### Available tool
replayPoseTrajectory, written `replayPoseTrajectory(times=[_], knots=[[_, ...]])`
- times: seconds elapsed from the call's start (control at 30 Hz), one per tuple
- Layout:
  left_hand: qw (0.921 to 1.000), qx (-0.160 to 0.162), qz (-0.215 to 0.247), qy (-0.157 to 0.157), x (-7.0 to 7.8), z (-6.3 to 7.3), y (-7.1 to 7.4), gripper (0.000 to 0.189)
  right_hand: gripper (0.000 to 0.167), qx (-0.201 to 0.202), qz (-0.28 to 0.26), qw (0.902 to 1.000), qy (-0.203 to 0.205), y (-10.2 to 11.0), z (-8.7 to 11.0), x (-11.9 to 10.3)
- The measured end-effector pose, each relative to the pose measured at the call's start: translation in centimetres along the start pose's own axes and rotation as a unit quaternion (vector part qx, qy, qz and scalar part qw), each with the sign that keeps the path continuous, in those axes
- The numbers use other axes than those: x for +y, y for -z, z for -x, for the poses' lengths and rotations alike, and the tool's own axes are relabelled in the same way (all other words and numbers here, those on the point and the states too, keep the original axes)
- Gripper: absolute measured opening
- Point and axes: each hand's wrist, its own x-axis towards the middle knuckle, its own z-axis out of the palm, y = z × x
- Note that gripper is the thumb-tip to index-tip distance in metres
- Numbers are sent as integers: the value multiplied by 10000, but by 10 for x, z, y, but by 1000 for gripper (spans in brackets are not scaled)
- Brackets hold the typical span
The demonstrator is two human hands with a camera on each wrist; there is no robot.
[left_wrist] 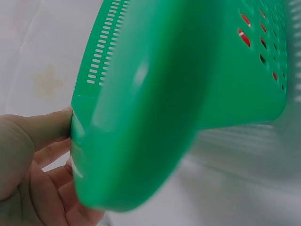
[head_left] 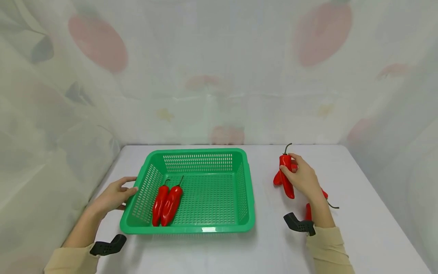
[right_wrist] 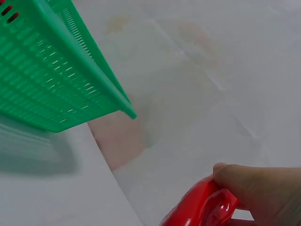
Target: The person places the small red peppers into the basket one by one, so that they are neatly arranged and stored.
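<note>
My left hand (head_left: 113, 196) holds the left rim of a green plastic basket (head_left: 188, 230), with fingertips at its outer edge in the left wrist view. Two red chili peppers (head_left: 172, 205) lie side by side in the basket's left part, stems toward the back. To the right of the basket, my right hand (head_left: 302, 179) pinches another red chili pepper (head_left: 288, 186) between thumb and fingers, its green stem pointing up. Behind the held one, a further red pepper (head_left: 277, 179) shows partly. In the right wrist view, the held pepper (right_wrist: 202, 202) appears at the bottom edge.
More red peppers (head_left: 308, 212) lie on the white table (head_left: 273, 251) by my right forearm, which partly hides them. Printed white sheeting (head_left: 219, 114) stands behind the table and along both sides. A black wrist device (head_left: 299, 223) sits at each sleeve.
</note>
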Motion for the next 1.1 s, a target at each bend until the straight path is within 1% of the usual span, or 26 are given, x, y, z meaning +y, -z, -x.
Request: replayPoseTrajectory(times=[0.1, 0.4, 0.8, 1.1], knots=[[10000, -26, 20, 16, 1, 1, 1, 62, 64, -43, -103, 9999, -26, 2, -2, -5], [10000, -23, 37, 44, 1, -1, 1, 62, 63, -62, -406, 9992, -24, 4, -7, -20], [10000, 10, -59, 61, 1, -1, 1, 61, 62, -9, -521, 9985, 140, 0, -11, -47], [10000, 14, -73, 53, 0, -3, 1, 63, 59, -128, -683, 9971, 303, -6, -15, -69]])
